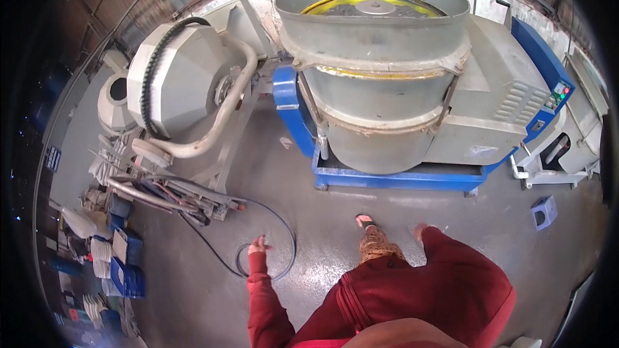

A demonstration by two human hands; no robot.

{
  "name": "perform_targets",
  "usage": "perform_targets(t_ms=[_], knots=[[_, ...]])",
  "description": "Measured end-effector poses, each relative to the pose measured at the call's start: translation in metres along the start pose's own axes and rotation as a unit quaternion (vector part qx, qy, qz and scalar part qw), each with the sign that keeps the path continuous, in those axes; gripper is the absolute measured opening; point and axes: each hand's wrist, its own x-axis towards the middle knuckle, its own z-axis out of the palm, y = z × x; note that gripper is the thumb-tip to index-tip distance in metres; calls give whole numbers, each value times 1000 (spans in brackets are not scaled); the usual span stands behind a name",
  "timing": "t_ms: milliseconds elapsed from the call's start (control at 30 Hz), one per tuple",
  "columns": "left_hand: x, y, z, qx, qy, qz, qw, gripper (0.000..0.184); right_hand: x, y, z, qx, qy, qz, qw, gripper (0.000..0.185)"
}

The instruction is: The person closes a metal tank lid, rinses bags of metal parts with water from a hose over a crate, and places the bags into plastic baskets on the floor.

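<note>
My left hand [259,245] hangs in front of the red sleeve, small in view, its fingers loosely apart with nothing visible in them. Behind it, a dark hose [294,245] lies looped on the floor; the hand overlaps the loop in view, and no grip on it shows. Beside the front of my body is my right hand [420,232], small and blurred, so its fingers cannot be made out. Ahead stands a large round grey vat machine [387,100] on a blue base frame [400,182]. Its open top shows a yellow-edged disc [376,6].
A pale drum mixer [184,80] with a toothed ring stands at left, with metal rods [187,201] at its foot. Blue crates [127,277] and stacked items line the left edge. At right are a small blue box [544,212] and another grey machine [570,145].
</note>
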Motion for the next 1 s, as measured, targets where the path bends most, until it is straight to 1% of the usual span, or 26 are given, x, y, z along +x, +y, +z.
perform_targets(t_ms=[67,100,133,167,200,233,267,300,333,367,400,433,467,533,600,633,667,700,733,767,800,833,867,900,933,1000], knots=[[45,-4,54,178,5,96,979,37,19,-5,-5,-1,-43,-9,999,16],[46,13,76,280,-50,71,956,45,36,-10,-6,-9,-47,-24,999,17],[39,22,97,399,-73,87,910,58,55,-15,-6,-28,-40,-46,998,17],[53,-1,123,414,-123,61,900,69,83,-25,-8,-76,-4,-82,994,18],[49,-8,133,404,-142,77,901,79,107,-38,-14,-131,29,-124,983,19],[72,-62,153,417,-198,56,885,81,122,-49,-35,-191,-18,-227,955,16],[92,-110,171,429,-254,37,866,83,138,-71,-68,-188,-58,-253,947,19],[93,-103,166,414,-262,-7,872,82,153,-93,-100,-182,-100,-278,938,23],[93,-95,161,400,-267,-50,875,82,156,-115,-139,-123,-173,-259,942,25],[81,-91,148,383,-273,-100,877,82,142,-137,-192,10,-276,-179,944,29],[72,-87,136,309,-250,-128,909,82,125,-155,-246,127,-356,-106,920,33],[57,-55,119,230,-223,-157,934,83,113,-172,-288,192,-405,-48,893,38],[48,-38,108,149,-191,-186,952,85,127,-170,-277,121,-400,-75,905,38],[43,-52,110,103,-97,-263,954,94,161,-165,-252,-27,-385,-132,913,39],[23,-29,112,126,3,-233,964,97,199,-158,-225,-193,-356,-207,890,40],[1,26,100,79,-3,-242,967,98,206,-160,-217,-251,-363,-221,870,40],[-13,9,113,40,55,-131,989,94,208,-164,-214,-306,-369,-238,845,40],[-33,34,116,88,106,-66,988,92,224,-162,-198,-363,-436,-328,755,38],[-58,37,124,84,121,-73,986,90,237,-160,-183,-391,-489,-421,657,36],[-74,28,135,55,109,-151,981,91,237,-158,-166,-271,-526,-157,791,33],[-94,25,148,22,115,-280,953,91,228,-171,-176,-301,-522,-244,760,32],[-123,29,153,-3,134,-348,928,92,245,-177,-146,-367,-436,-252,782,28],[-146,20,158,-35,140,-417,898,93,249,-178,-141,-166,-415,-213,869,24],[-177,0,172,-74,161,-461,870,94,242,-198,-146,-175,-366,-236,883,21],[-212,-27,184,-105,176,-495,844,95,214,-222,-159,-102,-352,-197,909,20],[-284,-62,211,-152,221,-573,774,84,188,-270,-168,-152,-353,-204,900,23]])
